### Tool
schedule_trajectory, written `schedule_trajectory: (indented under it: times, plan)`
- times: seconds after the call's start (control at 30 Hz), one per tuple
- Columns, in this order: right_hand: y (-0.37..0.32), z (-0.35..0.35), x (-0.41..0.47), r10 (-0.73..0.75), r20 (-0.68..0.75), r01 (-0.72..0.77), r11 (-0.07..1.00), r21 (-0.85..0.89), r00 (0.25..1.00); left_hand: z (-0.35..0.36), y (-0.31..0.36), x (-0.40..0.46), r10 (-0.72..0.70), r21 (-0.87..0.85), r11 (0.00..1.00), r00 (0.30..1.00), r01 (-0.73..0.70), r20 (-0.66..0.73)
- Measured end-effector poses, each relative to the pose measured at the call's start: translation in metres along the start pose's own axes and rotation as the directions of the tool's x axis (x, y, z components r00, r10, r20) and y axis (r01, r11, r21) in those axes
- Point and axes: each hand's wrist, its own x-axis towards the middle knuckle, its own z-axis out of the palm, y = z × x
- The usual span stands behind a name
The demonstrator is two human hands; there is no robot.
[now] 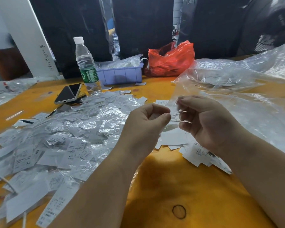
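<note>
At the frame's centre, my left hand (pixel 145 124) and my right hand (pixel 209 124) both pinch one small clear plastic bag (pixel 172 105).

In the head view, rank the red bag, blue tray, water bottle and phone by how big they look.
1. Red bag.
2. Blue tray and bottle: too alike to rank, and the bottle stands nearer.
3. Phone: smallest, though nearest the camera.
</note>
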Motion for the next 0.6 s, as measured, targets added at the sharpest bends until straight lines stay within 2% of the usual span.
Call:
schedule_trajectory:
  times: [0.27,0.6]
  plan:
    - [-0.0073,-0.0038,0.0008,-0.108,-0.106,0.092,0.985,-0.143,0.989,-0.0009,0.0034,-0.0007,-0.046,0.021,0.999,0.999,0.045,0.027]
    - [-0.0074,-0.0025,-0.0003,-0.102,-0.074,0.091,0.986,-0.136,0.992,0.0002,0.0059,-0.0014,-0.046,0.057,0.997,0.996,0.042,0.075]
